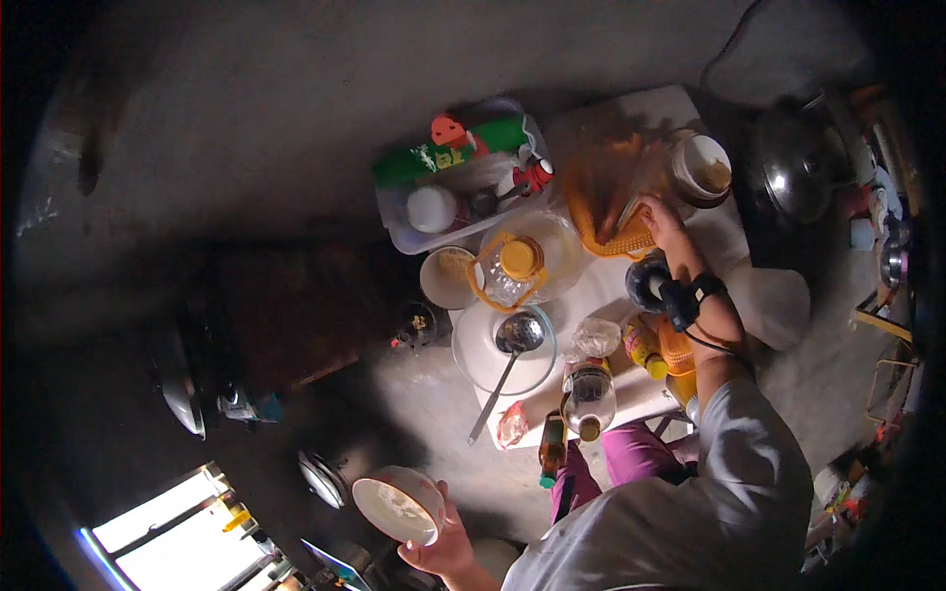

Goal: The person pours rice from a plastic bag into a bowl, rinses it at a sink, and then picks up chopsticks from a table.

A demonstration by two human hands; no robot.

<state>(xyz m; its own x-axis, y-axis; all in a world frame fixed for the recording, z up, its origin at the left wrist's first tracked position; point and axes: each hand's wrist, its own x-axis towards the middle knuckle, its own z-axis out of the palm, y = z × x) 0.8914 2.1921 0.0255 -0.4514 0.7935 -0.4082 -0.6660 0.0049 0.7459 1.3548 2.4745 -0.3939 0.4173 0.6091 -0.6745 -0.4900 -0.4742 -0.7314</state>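
A white bowl with pinkish marks outside (399, 506) rests in my left hand (447, 547), tilted, with pale contents inside. My right hand (658, 220) reaches across the table (628, 284) to an orange plastic basket (591, 233). Its fingers are at some slim, stick-like utensils (627, 213) in that basket; whether they grip one is unclear. Just beyond this hand stands a white tub (702, 170) with brownish contents. A large clear jug with a yellow cap (521, 258) is left of the basket. Below the jug, a metal ladle (519, 334) lies across a glass bowl (462, 347).
A plastic bin (403, 240) holds a green packet (495, 139). Near the table's front edge are a clear bottle (590, 395), a green-capped bottle (553, 447) and a yellow-capped bottle (643, 347). A round bowl (436, 284) holds pale contents. A dark lidded pot (794, 170) stands at right.
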